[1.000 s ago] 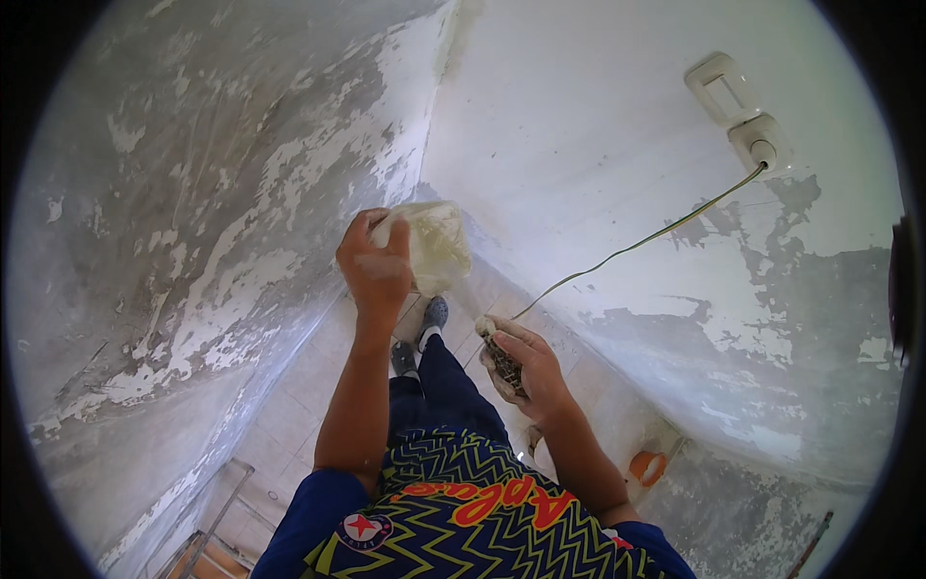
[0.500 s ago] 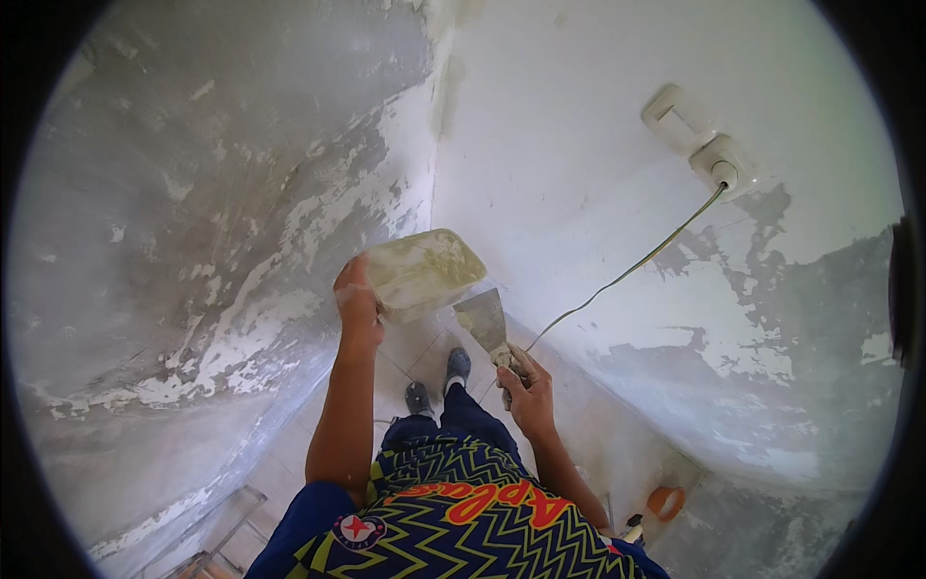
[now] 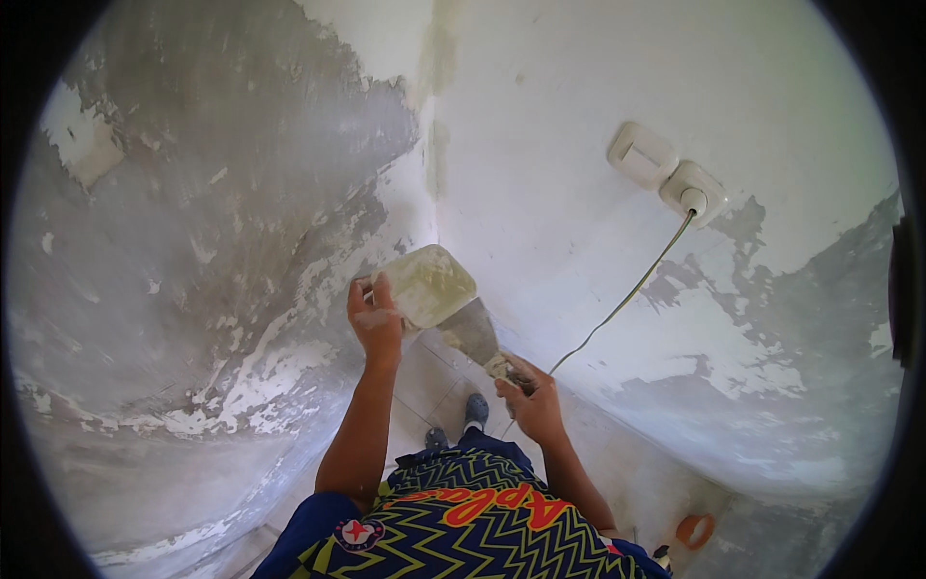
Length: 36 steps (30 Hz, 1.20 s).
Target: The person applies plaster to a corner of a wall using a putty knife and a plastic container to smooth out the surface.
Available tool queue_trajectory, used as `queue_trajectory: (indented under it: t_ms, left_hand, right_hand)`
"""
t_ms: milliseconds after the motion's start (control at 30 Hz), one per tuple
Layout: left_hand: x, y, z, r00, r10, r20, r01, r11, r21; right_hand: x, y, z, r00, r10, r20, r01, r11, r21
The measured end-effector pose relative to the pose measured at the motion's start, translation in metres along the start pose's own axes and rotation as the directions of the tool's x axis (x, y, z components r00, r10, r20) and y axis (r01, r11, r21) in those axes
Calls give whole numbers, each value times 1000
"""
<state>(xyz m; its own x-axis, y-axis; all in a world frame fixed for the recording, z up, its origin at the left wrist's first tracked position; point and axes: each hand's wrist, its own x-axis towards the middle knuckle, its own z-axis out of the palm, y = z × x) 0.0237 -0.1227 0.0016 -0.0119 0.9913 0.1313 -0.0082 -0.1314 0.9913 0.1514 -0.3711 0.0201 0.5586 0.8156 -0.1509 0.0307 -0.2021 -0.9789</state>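
A pale yellowish plastic tub (image 3: pixel 429 287), smeared with whitish filler, is held up in front of me near the wall corner. My left hand (image 3: pixel 374 317) grips its left side, fingers over the rim. In my right hand (image 3: pixel 532 394) is a putty knife (image 3: pixel 471 331), held by its handle, which the fingers partly hide. Its wide grey blade points up and left, and its end lies at the tub's lower right edge. Whether blade and tub touch, I cannot tell.
The left wall (image 3: pixel 241 193) is grey with patchy white coating. On the white right wall are a switch (image 3: pixel 642 154) and a socket (image 3: pixel 693 193), with a plugged-in cable (image 3: pixel 632 294) hanging down. An orange ring-shaped object (image 3: pixel 694 531) lies at lower right. Tiles (image 3: pixel 424 376) cover the floor.
The tub has tilted and come slightly lower, and more of my left fingers show on its rim. The putty knife's blade has moved left and down, up to the tub's edge. The view has shifted.
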Motion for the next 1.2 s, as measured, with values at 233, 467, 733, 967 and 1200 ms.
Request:
queue_trajectory:
  t_ms: [233,467,733,967,1200]
  left_hand:
    - [9,16,9,972,-231,48,230,883,-409]
    - [19,35,7,990,6,-141,-43,963,-265]
    - [4,50,27,973,228,-29,-229,973,-34]
    - [12,36,59,950,301,-86,-302,953,5]
    - [31,23,56,922,378,-79,-376,926,47]
  right_hand:
    - [42,-14,-20,991,67,-112,-38,969,245]
    - [75,34,-43,998,-4,59,-3,994,113]
    - [95,37,-34,970,-235,61,241,959,-146]
    - [100,35,-23,959,-276,64,283,943,-173]
    - [97,23,-22,964,-253,86,264,948,-175]
